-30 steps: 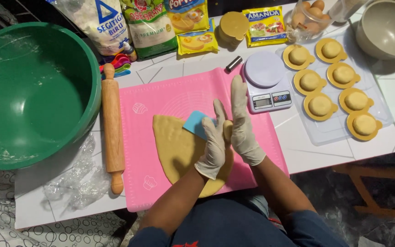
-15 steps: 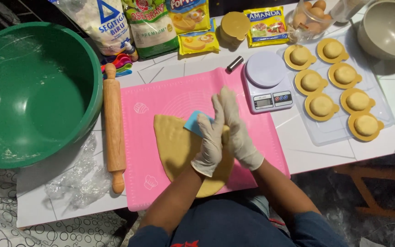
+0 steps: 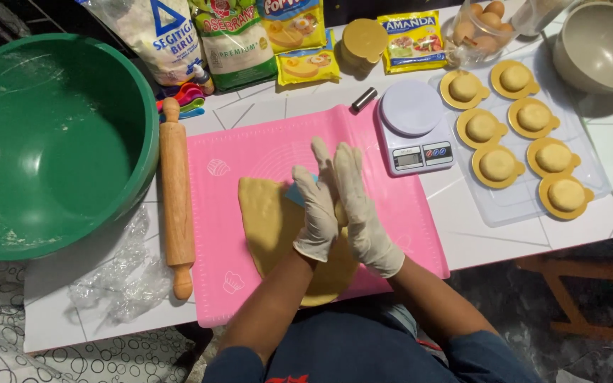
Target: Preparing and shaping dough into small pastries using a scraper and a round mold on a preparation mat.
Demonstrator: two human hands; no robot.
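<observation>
Over the rolled-out dough sheet (image 3: pixel 271 227) on the pink silicone mat (image 3: pixel 250 152), the gloved left hand (image 3: pixel 317 213) and right hand (image 3: pixel 360 209) have closed palm to palm, seemingly pressing a small dough piece, mostly hidden; a second ago they stood looser. A blue scraper (image 3: pixel 298 193) peeks behind them. The sheet lies pale yellow, smooth, oval. Beyond the mat sits the digital scale (image 3: pixel 413 128).
</observation>
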